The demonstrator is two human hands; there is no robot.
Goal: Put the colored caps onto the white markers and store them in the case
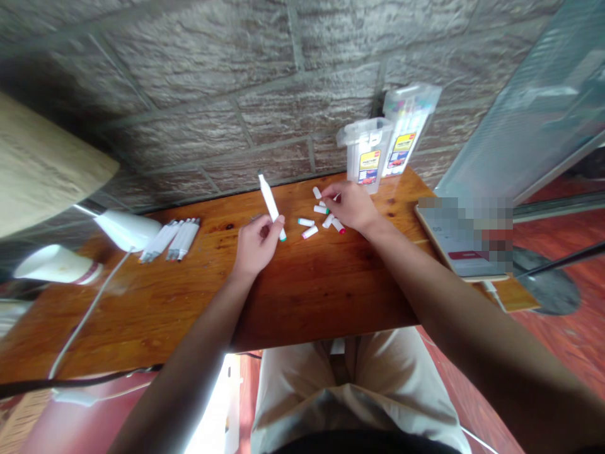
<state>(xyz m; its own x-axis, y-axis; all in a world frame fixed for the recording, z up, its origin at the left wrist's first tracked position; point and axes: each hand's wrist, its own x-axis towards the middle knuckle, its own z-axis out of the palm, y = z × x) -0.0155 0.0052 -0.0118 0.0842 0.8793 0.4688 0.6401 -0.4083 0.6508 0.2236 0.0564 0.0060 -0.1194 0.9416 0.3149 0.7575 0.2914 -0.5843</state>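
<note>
My left hand (258,244) is closed around the lower part of a white marker (269,200). The marker stands tilted, its uncapped dark tip pointing up and its green end down by my thumb. To the right, my right hand (352,205) reaches in among a loose pile of white marker caps (328,221), fingertips pinched beside a cap (317,192) at the back of the pile. Whether the fingers grip that cap cannot be made out. Some caps show green, blue, pink or red ends. My right hand partly covers the pile.
Two clear plastic marker boxes (363,154) stand against the stone wall; the rear one holds markers. Rows of uncapped markers (172,238) lie at left, near a white lamp base (123,230) and a tipped paper cup (59,265). A tablet (466,243) rests at the right edge.
</note>
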